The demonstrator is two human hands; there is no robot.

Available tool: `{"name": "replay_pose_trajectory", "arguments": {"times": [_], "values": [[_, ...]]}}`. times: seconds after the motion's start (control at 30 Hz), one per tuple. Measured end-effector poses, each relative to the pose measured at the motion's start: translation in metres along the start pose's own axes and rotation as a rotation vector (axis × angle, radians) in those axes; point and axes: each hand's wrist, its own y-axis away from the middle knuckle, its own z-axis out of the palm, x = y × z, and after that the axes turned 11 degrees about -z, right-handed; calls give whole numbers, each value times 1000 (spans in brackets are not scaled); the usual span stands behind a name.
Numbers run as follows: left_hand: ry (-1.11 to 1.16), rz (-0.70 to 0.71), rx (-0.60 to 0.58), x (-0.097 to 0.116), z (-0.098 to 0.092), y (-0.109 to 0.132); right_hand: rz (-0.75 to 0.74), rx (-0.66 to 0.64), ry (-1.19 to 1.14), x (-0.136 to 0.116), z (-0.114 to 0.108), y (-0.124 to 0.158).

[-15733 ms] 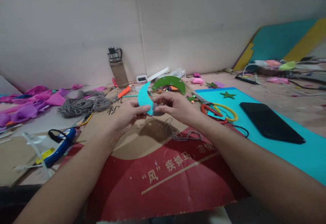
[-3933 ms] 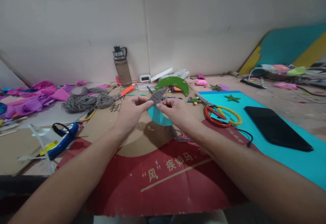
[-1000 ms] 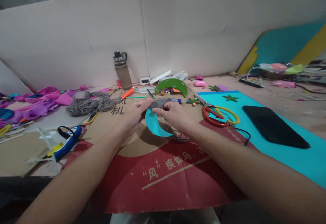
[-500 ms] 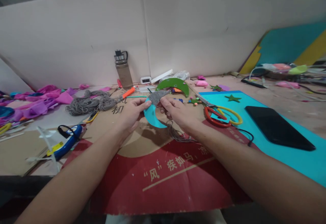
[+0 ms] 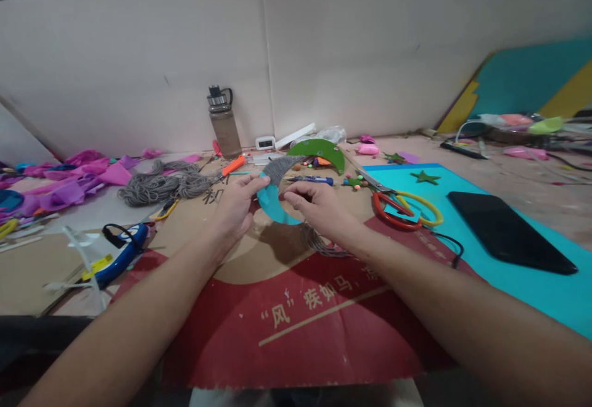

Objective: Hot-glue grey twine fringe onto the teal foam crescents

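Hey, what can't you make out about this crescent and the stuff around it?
In the head view:
Blue-and-grey crescent: its far side, turned away.
Left hand: some fingers, behind the crescent.
Right hand: whether its fingertips hold anything; too small and blurred.
Grey string loops: partly behind the right hand.
Tan lettering: its end, behind the right forearm.
White device: display, too small to read.

Pinkish tabletop [image 5: 518, 182], red-and-tan cardboard [image 5: 296, 364] lying flat, blue sheet [image 5: 531, 293] at right, pink packet [image 5: 368, 149] behind

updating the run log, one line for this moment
left hand: holds partly yarn-covered turquoise crescent | right hand: near its inner curve, grip unclear | beyond: green crescent
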Motion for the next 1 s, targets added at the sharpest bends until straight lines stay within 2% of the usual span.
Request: {"name": "replay_pose_trajectory", "arguments": {"times": [0.1, 0.27, 0.63, 0.77, 0.9, 1.0], "values": [[52, 8, -20, 1, -1, -1, 22, -13, -5, -1, -1, 0], [109, -51, -47, 1, -3, -4, -28, 99, -37, -6, -2, 0], [71, 15, 5, -1, -2, -6, -49, 33, 39, -7, -3, 0], [-45, 56, -3, 0, -3, -2, 13, 43, -6, -6, -4, 0], [-263, 197, 8, 1, -3, 2, 110, 89, -92, -7, -4, -2], [-328, 241, 6, 1, -3, 4, 145, 100, -111, -8, -5, -3]]}}
